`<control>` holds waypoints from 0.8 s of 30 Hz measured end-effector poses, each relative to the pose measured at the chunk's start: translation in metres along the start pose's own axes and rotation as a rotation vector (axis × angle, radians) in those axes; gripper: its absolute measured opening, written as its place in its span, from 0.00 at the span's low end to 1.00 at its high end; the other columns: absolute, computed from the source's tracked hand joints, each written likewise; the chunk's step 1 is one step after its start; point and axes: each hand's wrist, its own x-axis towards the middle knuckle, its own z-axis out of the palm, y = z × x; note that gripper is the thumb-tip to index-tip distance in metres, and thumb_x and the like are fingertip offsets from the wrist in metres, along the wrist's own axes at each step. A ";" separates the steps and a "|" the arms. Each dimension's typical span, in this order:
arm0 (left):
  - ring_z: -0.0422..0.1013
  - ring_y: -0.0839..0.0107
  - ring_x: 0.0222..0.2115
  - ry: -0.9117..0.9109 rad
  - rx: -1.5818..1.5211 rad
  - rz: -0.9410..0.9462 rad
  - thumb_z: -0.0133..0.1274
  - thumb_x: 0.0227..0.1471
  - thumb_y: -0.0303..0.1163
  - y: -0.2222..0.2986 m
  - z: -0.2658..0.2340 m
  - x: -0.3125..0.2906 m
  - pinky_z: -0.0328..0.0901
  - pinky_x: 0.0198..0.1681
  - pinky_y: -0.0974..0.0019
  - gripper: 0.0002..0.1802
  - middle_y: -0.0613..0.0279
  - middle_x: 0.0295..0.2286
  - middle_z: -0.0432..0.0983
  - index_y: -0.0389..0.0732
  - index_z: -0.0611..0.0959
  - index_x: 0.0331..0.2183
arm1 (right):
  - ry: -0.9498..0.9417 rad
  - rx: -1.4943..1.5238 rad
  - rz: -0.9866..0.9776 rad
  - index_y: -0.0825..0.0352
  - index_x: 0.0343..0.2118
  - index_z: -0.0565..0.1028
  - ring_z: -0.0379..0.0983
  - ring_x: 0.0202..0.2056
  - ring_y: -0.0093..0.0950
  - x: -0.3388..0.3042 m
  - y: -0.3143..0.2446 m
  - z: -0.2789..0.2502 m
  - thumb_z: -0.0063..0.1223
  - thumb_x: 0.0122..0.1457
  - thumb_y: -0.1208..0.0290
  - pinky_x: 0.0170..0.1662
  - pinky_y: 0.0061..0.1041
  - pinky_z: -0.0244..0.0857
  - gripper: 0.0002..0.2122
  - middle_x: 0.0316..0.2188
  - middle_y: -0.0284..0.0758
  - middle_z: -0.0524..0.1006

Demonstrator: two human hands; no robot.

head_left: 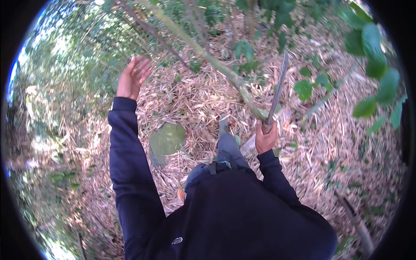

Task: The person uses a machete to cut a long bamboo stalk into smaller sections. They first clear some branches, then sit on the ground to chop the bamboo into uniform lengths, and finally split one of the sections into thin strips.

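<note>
My right hand (266,138) is wrapped round the handle of a machete (279,84), whose long blade points up and away from me. Close by the handle runs a greenish branch (212,60), slanting from the top of the view down toward my right hand; whether it touches the blade I cannot tell. My left arm reaches out far to the left. Its hand (134,76) is raised with the fingers apart and nothing in it, beside leafy growth.
A mossy green rounded lump (168,139) sits on the ground left of my leg. Dry fallen leaves (203,99) cover the ground. Green leaves (372,69) hang at the upper right, and a thin trunk or pole (356,223) lies at the lower right. Dense foliage (69,65) stands to the left.
</note>
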 end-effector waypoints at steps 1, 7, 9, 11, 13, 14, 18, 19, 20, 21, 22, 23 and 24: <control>0.62 0.55 0.52 -0.035 -0.014 -0.036 0.48 0.54 0.51 0.003 0.024 0.003 0.59 0.54 0.56 0.40 0.42 0.51 0.61 0.31 0.58 0.56 | 0.044 -0.055 -0.034 0.69 0.36 0.70 0.67 0.34 0.44 -0.010 0.004 -0.020 0.60 0.49 0.65 0.39 0.39 0.59 0.16 0.29 0.42 0.71; 0.63 0.67 0.30 0.045 -0.367 -0.259 0.49 0.51 0.59 -0.036 0.154 0.008 0.63 0.41 0.53 0.28 0.64 0.27 0.61 0.41 0.64 0.33 | 0.070 -0.219 -0.160 0.67 0.37 0.71 0.67 0.38 0.40 -0.063 0.016 -0.154 0.61 0.44 0.72 0.44 0.36 0.57 0.16 0.33 0.39 0.72; 0.58 0.71 0.24 -0.064 -0.447 -0.255 0.49 0.50 0.60 -0.069 0.183 0.009 0.62 0.34 0.59 0.29 0.68 0.24 0.58 0.43 0.63 0.31 | 0.060 -0.290 -0.121 0.67 0.37 0.71 0.67 0.37 0.40 -0.069 0.026 -0.195 0.61 0.44 0.73 0.43 0.36 0.57 0.16 0.34 0.39 0.72; 0.55 0.74 0.19 0.015 -0.376 -0.200 0.49 0.49 0.61 -0.078 0.218 -0.005 0.60 0.28 0.64 0.29 0.70 0.21 0.56 0.44 0.62 0.29 | 0.061 -0.320 -0.058 0.68 0.37 0.70 0.67 0.37 0.41 -0.079 0.032 -0.233 0.61 0.43 0.74 0.42 0.35 0.58 0.17 0.34 0.40 0.72; 0.53 0.77 0.17 0.150 -0.292 -0.144 0.49 0.47 0.65 -0.062 0.239 -0.025 0.57 0.21 0.71 0.31 0.69 0.19 0.54 0.46 0.61 0.26 | 0.024 -0.187 0.034 0.69 0.38 0.70 0.66 0.39 0.42 -0.076 0.018 -0.250 0.60 0.44 0.74 0.43 0.36 0.59 0.16 0.35 0.42 0.70; 0.52 0.78 0.14 0.082 -0.389 -0.166 0.47 0.48 0.65 -0.055 0.255 -0.039 0.55 0.17 0.73 0.30 0.71 0.16 0.54 0.47 0.61 0.23 | 0.028 -0.215 0.044 0.69 0.38 0.70 0.65 0.39 0.42 -0.073 0.021 -0.261 0.59 0.44 0.74 0.43 0.36 0.59 0.16 0.35 0.42 0.70; 0.48 0.82 0.08 -0.139 -0.571 -0.233 0.41 0.54 0.61 -0.044 0.314 -0.082 0.49 0.09 0.76 0.29 0.75 0.09 0.51 0.49 0.60 0.15 | 0.017 -0.295 0.148 0.69 0.38 0.71 0.64 0.41 0.42 -0.084 0.037 -0.293 0.59 0.46 0.71 0.45 0.36 0.59 0.16 0.35 0.43 0.69; 0.48 0.83 0.08 -0.251 -0.582 -0.224 0.40 0.54 0.61 -0.052 0.319 -0.087 0.48 0.09 0.76 0.29 0.75 0.09 0.51 0.49 0.60 0.15 | -0.002 -0.302 0.210 0.69 0.38 0.71 0.64 0.42 0.43 -0.092 0.044 -0.300 0.59 0.46 0.70 0.45 0.36 0.59 0.16 0.35 0.44 0.68; 0.49 0.83 0.08 -0.352 -0.590 -0.183 0.40 0.55 0.60 -0.049 0.322 -0.092 0.48 0.09 0.77 0.29 0.75 0.09 0.51 0.50 0.60 0.15 | -0.029 -0.287 0.250 0.69 0.38 0.71 0.64 0.42 0.43 -0.089 0.049 -0.305 0.59 0.46 0.69 0.45 0.35 0.59 0.16 0.34 0.44 0.68; 0.49 0.83 0.08 -0.380 -0.602 -0.174 0.40 0.55 0.59 -0.050 0.337 -0.100 0.48 0.09 0.77 0.29 0.75 0.09 0.51 0.50 0.59 0.15 | -0.045 -0.290 0.300 0.69 0.38 0.71 0.64 0.42 0.43 -0.087 0.053 -0.312 0.59 0.47 0.68 0.45 0.36 0.59 0.16 0.34 0.44 0.68; 0.48 0.83 0.08 -0.405 -0.615 -0.164 0.39 0.56 0.59 -0.052 0.355 -0.112 0.48 0.09 0.77 0.28 0.75 0.09 0.51 0.50 0.59 0.15 | -0.064 -0.293 0.348 0.68 0.37 0.70 0.64 0.41 0.43 -0.083 0.059 -0.319 0.58 0.47 0.67 0.44 0.36 0.60 0.16 0.34 0.45 0.68; 0.48 0.84 0.08 -0.423 -0.619 -0.148 0.38 0.57 0.58 -0.050 0.371 -0.127 0.47 0.09 0.78 0.28 0.75 0.09 0.50 0.50 0.59 0.15 | -0.090 -0.283 0.395 0.68 0.37 0.70 0.64 0.41 0.44 -0.082 0.061 -0.327 0.58 0.48 0.66 0.44 0.36 0.60 0.16 0.34 0.45 0.67; 0.48 0.84 0.08 -0.459 -0.608 -0.124 0.37 0.57 0.57 -0.048 0.391 -0.141 0.47 0.09 0.77 0.28 0.75 0.09 0.50 0.50 0.59 0.15 | -0.060 -0.245 0.417 0.68 0.39 0.70 0.66 0.40 0.42 -0.089 0.079 -0.330 0.58 0.47 0.66 0.45 0.34 0.60 0.17 0.35 0.45 0.69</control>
